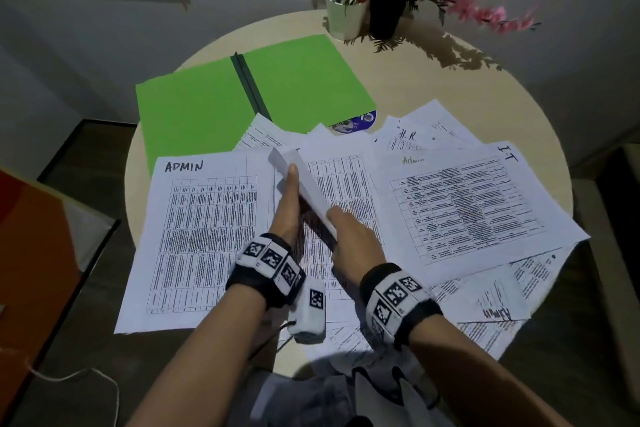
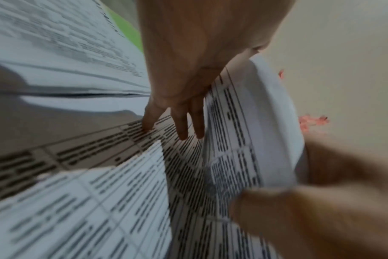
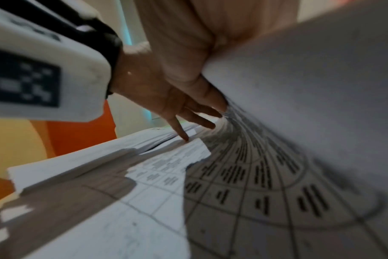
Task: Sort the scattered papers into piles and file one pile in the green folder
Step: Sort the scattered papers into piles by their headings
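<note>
Printed sheets lie scattered over the round table point(image 1: 450, 55). A large one headed ADMIN point(image 1: 207, 236) is at the left, one marked Admin point(image 1: 467, 211) at the right, and H.R. point(image 1: 412, 139) and I.T point(image 1: 509, 154) sheets behind it. The green folder point(image 1: 207, 107) lies open at the back left. In the middle both hands hold one sheet point(image 1: 304, 184) raised on edge. My left hand point(image 1: 291, 198) pinches its far part, thumb along the paper. My right hand point(image 1: 349, 239) grips its near end. The left wrist view shows the curled sheet point(image 2: 266, 105) beside my left fingers point(image 2: 184, 122).
A white pen cup point(image 1: 343, 17) and a black pot of pink flowers point(image 1: 384, 14) stand at the table's back edge. A disc point(image 1: 360, 121) pokes out from under the folder's corner. An orange object point(image 1: 31, 253) sits left of the table. More sheets overhang the near right edge point(image 1: 495, 314).
</note>
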### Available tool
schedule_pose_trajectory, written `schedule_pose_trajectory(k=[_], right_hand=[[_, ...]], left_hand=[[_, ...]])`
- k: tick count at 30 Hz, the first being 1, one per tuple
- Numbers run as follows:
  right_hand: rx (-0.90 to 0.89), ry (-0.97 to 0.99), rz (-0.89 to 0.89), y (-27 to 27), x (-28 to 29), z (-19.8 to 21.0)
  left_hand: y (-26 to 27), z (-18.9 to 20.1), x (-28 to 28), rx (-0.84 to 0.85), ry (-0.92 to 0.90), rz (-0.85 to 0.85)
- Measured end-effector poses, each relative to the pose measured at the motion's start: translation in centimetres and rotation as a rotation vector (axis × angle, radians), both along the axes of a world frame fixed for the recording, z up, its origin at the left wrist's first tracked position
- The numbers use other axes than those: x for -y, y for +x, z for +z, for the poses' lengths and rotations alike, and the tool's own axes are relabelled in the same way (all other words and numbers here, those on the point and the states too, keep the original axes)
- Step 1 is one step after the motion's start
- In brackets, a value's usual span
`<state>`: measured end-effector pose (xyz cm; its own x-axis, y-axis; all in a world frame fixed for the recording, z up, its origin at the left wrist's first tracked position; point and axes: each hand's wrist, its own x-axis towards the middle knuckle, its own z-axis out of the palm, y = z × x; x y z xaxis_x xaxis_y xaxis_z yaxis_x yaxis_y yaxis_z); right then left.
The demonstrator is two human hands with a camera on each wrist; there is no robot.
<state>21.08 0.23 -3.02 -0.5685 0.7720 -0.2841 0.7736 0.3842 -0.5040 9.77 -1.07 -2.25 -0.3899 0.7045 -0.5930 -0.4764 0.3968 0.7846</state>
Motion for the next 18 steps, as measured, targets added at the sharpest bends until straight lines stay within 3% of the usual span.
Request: schedule_pose_trajectory(k=[5, 7, 10, 11, 15, 18], right_hand=[[-0.106, -0.259, -0.488, 2.2, -3.4, 0.3], [-0.207, -0.232, -0.695, 4.3, -5.3, 0.8], [-0.294, -0.109, -1.022, 9.1, -8.3, 1.2], [-0.323, -0.081, -1.145, 10.7, -9.0, 1.3], [-0.414, -0.207, -1.537, 15.9, -9.6, 0.4], [-0.331, -0.248, -1.645, 16.7, -8.7, -0.4]], left_hand=[[-0.1, 0.2, 0.1, -0.096, -0.056, -0.081], [-0.1, -0.5, 0.0, -0.343, -0.117, -0.212], [-0.6, -1.8, -0.3, -0.853, -0.26, -0.429], [-0.7, -2.1, -0.4, -0.926, -0.335, -0.489], [0.3, -1.9, -0.9, -0.968, -0.53, -0.666], [3.1, -1.6, -1.3, -1.09, -0.428, -0.944]])
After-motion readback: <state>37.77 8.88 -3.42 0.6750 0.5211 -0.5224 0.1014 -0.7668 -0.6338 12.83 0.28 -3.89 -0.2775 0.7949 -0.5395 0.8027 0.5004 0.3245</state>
